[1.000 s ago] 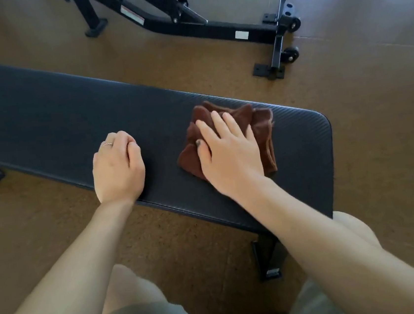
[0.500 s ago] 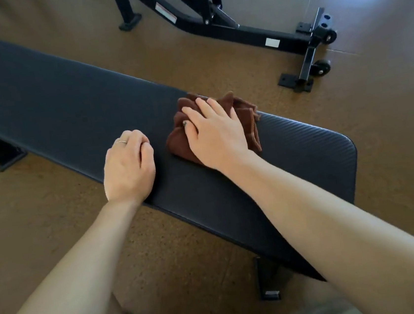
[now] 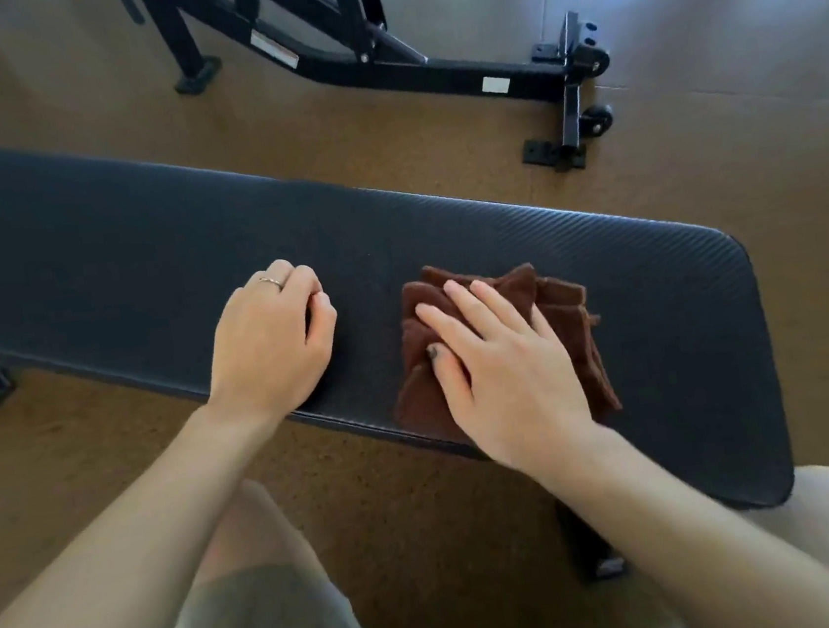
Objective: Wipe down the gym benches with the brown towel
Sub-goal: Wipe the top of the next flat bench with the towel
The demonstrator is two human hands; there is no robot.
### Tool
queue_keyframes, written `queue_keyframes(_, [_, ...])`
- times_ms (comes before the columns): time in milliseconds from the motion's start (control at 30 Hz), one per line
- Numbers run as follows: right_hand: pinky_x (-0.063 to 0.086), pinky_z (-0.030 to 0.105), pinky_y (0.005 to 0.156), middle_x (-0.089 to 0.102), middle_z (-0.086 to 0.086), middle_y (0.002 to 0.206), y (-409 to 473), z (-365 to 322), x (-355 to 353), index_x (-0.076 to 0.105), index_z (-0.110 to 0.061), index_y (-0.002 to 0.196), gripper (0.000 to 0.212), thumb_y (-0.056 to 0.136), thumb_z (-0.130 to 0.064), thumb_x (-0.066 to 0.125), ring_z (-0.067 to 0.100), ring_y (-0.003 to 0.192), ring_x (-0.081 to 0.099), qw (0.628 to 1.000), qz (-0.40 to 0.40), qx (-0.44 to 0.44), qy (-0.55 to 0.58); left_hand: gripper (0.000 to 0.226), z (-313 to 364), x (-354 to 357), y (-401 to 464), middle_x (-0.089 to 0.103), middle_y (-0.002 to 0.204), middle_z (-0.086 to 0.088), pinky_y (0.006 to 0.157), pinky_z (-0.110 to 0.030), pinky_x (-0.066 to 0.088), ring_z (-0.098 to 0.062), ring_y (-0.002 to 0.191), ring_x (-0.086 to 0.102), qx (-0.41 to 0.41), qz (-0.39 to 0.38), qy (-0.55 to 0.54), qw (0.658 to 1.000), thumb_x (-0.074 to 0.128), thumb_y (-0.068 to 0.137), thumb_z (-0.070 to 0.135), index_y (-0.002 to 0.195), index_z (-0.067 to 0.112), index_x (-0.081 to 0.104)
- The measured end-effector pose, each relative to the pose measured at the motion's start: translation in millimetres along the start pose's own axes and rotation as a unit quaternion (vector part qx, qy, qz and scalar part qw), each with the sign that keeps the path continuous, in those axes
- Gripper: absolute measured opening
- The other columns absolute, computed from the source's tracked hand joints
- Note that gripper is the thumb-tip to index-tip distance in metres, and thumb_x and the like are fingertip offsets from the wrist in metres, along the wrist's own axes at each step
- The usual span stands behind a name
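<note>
The right hand (image 3: pixel 506 370) lies flat on the brown towel (image 3: pixel 564 307), fingers straight and slightly spread, the thumb stretched along the cloth's left side, palm pressing it onto the bench (image 3: pixel 111 255). The left hand (image 3: pixel 271 345) rests on the bare pad just beside it, fingers curled under into a loose fist that holds nothing, a thin ring (image 3: pixel 272 281) on one finger. A strip of bare pad separates the two hands. The towel sits at the bench's near edge, its lower corner reaching that edge, with the rounded right end of the pad a short way off to its right. To the left, the long black pad runs out of view, open and bare, and a band of pad lies free between the towel and the far edge. The towel is dark reddish brown, bunched into several layered folds whose edges fan out beyond the fingertips and to the right of the hand; the hand covers its middle. Beyond the bench, on the brown floor (image 3: pixel 746 162), stands a black equipment frame (image 3: pixel 373 60) with small wheels, well apart from the pad. The person's knees show below the near edge.
</note>
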State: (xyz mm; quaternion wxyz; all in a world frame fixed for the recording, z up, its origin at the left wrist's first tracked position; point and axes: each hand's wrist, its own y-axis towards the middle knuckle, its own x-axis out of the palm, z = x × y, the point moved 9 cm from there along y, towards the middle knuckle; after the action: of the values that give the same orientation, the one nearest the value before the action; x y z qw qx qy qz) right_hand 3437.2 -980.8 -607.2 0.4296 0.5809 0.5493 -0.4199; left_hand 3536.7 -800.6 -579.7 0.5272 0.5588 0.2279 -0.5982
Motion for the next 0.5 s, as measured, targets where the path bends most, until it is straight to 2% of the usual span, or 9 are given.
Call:
queue_keyframes(67, [0.020, 0.049, 0.128, 0.038, -0.007, 0.165, 51.3, 6.0, -2.1, 0.047, -0.038, 0.152, 0.053, 0.107, -0.050, 0.021, 0.018, 0.155, 0.028, 0.999, 0.028, 0.030, 0.012, 0.027, -14.7, 0.9, 2.9, 0.055, 0.084, -0.003, 0.071, -0.043, 0.045, -0.025, 0.075, 0.051, -0.011, 0.006, -0.036, 0.999, 0.038, 0.100, 0.025, 0.086, 0.011, 0.055])
queue_keyframes(133, [0.021, 0.052, 0.127, 0.040, -0.004, 0.164, 100.9, 12.0, -2.6, 0.049, -0.037, 0.151, 0.049, 0.108, -0.046, 0.025, 0.020, 0.154, 0.030, 0.992, 0.060, 0.108, 0.027, 0.026, -16.9, 1.5, 1.0, 0.053, 0.083, -0.003, 0.072, -0.045, 0.045, -0.025, 0.075, 0.050, -0.012, 0.016, -0.066, 0.998, 0.037, 0.100, 0.024, 0.084, 0.012, 0.053])
queue_keyframes(233, [0.018, 0.054, 0.126, 0.038, -0.001, 0.165, 126.6, 0.3, 2.9, 0.046, -0.033, 0.153, 0.048, 0.109, -0.043, 0.027, 0.023, 0.155, 0.027, 0.981, 0.079, 0.175, 0.015, 0.027, -19.6, 0.1, -3.1, 0.054, 0.082, -0.004, 0.070, -0.048, 0.047, -0.025, 0.073, 0.051, -0.025, 0.027, -0.095, 0.995, 0.035, 0.100, 0.022, 0.082, 0.012, 0.053])
queue_keyframes(300, [0.019, 0.054, 0.125, 0.037, -0.001, 0.165, 107.7, -22.4, 5.6, 0.045, -0.032, 0.153, 0.048, 0.109, -0.043, 0.029, 0.022, 0.155, 0.027, 0.981, 0.088, 0.170, 0.005, 0.027, -22.3, -2.7, -5.4, 0.054, 0.083, -0.001, 0.070, -0.046, 0.049, -0.021, 0.073, 0.052, -0.036, 0.033, -0.126, 0.991, 0.033, 0.102, 0.021, 0.083, 0.015, 0.051])
queue_keyframes(367, [0.021, 0.053, 0.125, 0.038, -0.003, 0.164, 81.3, -51.2, 10.6, 0.046, -0.035, 0.152, 0.047, 0.109, -0.045, 0.031, 0.021, 0.155, 0.028, 0.985, 0.085, 0.151, 0.013, 0.025, -24.8, -3.5, -7.1, 0.052, 0.083, 0.001, 0.068, -0.038, 0.049, -0.017, 0.072, 0.051, -0.047, 0.040, -0.151, 0.987, 0.033, 0.104, 0.020, 0.084, 0.019, 0.048])
queue_keyframes(500, [0.016, 0.049, 0.126, 0.037, -0.005, 0.165, 68.7, -77.3, 22.2, 0.045, -0.038, 0.152, 0.048, 0.108, -0.050, 0.029, 0.021, 0.155, 0.028, 0.988, 0.072, 0.133, 0.020, 0.023, -27.3, -0.6, -8.6, 0.049, 0.082, 0.002, 0.066, -0.032, 0.044, -0.016, 0.072, 0.048, -0.043, 0.046, -0.166, 0.984, 0.035, 0.105, 0.016, 0.084, 0.019, 0.044])
